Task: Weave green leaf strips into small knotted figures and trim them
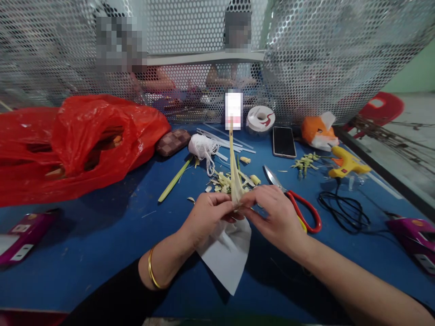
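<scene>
Between my hands stands a pale yellow-green husk-like strip (235, 176), its narrow tip pointing away from me. My left hand (214, 213) pinches its lower end, thumb and fingers pressed together. From the other side, my right hand (270, 210) closes its fingertips on the same spot. A piece of white paper (226, 256) hangs out below my fingers toward me; how it joins the strip is hidden. Just beyond my hands lie pale plant scraps (222, 182). Red-handled scissors (301, 203) rest partly behind my right hand.
A red plastic bag (136, 136) fills the left. White string (204, 149), a ribbon roll (261, 120), a lit phone (233, 108) and a dark phone (284, 141) sit farther back. On the right are a yellow glue gun (348, 164) and its cable. A perforated metal screen (190, 31) borders the table.
</scene>
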`<action>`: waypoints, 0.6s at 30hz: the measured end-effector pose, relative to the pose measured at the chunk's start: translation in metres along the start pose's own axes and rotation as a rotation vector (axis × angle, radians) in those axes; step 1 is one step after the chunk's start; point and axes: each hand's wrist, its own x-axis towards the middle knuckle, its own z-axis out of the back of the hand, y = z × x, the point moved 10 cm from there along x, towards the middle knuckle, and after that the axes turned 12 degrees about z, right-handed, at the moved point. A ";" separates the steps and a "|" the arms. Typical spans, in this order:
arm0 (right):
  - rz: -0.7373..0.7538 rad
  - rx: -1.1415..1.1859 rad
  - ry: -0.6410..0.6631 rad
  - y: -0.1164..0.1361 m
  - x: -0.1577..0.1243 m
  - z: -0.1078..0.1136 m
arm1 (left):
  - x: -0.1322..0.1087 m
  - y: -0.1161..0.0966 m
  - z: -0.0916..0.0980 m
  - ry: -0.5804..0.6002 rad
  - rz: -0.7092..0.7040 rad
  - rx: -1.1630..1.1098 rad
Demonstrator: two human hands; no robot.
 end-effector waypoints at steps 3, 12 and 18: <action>-0.082 0.003 -0.047 -0.007 -0.002 0.003 | 0.000 0.000 0.002 -0.003 -0.016 0.025; -0.508 0.505 -0.144 -0.044 -0.020 -0.014 | 0.001 -0.001 -0.002 0.014 0.001 -0.009; -0.543 0.592 -0.163 -0.046 -0.019 -0.015 | 0.002 0.002 -0.003 0.018 0.052 -0.118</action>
